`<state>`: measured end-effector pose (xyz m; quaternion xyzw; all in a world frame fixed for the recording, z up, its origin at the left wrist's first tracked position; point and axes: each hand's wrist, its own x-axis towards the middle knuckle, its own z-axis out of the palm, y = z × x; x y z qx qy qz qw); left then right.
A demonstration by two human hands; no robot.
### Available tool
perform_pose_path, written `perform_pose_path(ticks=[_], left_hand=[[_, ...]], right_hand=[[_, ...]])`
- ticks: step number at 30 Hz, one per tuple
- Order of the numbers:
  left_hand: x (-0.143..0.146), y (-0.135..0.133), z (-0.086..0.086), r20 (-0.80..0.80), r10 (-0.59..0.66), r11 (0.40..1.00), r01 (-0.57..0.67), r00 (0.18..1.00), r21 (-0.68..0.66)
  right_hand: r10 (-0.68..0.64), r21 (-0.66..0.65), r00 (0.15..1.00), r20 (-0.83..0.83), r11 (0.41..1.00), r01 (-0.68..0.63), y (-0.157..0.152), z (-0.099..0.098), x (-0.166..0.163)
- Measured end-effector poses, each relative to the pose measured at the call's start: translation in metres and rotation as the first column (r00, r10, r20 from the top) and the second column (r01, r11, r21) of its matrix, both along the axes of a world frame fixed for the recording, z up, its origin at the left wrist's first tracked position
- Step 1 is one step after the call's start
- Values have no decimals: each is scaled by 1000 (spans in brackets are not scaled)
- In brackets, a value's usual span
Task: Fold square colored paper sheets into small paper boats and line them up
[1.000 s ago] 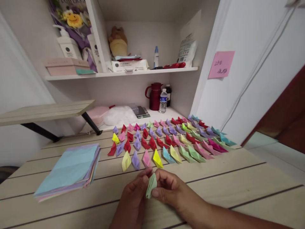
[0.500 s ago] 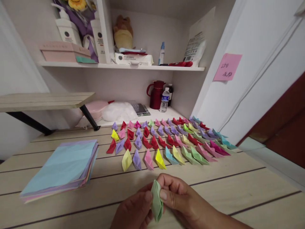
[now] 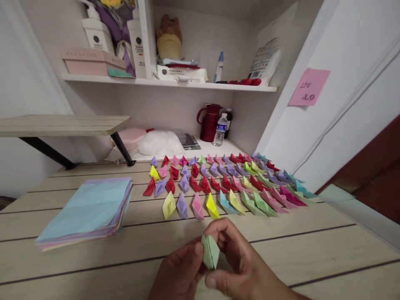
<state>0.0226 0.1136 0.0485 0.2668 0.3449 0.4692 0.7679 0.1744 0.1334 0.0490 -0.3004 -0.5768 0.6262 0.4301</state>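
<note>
Planked table (image 3: 103,250) — green folded paper (image 3: 210,252) between fingers (image 3: 219,225)

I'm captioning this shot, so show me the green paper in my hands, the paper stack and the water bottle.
Green paper (image 3: 211,252): head view, middle of its visible side.
Paper stack (image 3: 86,210): head view, its top blue sheet.
Water bottle (image 3: 221,128): head view, its label.

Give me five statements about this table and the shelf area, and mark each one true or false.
1. The left hand holds a folded green paper. True.
2. The paper stack has a red top sheet. False: the paper stack has a light blue top sheet.
3. Paper boats sit in rows on the table. True.
4. The pink note lies on the table. False: the pink note sticks to a white upright surface.
5. A water bottle stands beside a red jug. True.
</note>
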Motion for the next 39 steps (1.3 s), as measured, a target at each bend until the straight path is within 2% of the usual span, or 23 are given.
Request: perform_pose_path(ticks=[6,11,16,21,23,25,27,29,34,39], left_hand=[[0,3,-5,10,95,994,-94,995,-60],[-2,3,-11,-26,111,989,-113,993,-91],[-1,3,-13,-26,130,987,-132,991,-96],[1,2,-9,-83,212,968,-221,974,-121],[1,1,-5,-89,254,958,-263,963,-114],[0,-1,-1,-94,293,946,-302,952,-118],[-2,-1,-1,-116,326,934,-338,938,-114],[-6,-1,-4,-156,339,931,-355,928,-86],[-16,2,-15,-238,272,958,-285,932,-18],[-11,-1,-9,-272,409,908,-419,871,21]], right_hand=[[-146,152,976,162,981,122,8,1,2],[-273,392,909,314,909,138,10,4,7],[-373,523,876,306,835,173,10,3,10],[-379,548,891,251,814,192,11,2,10],[-345,464,909,234,861,208,12,1,9],[-280,255,936,212,941,223,14,-1,8],[-216,9,964,158,976,217,16,-3,6],[-189,-147,978,83,969,200,19,-4,4],[-176,-317,983,-43,936,154,23,-1,3],[-165,-421,980,-114,901,103,25,1,8]])
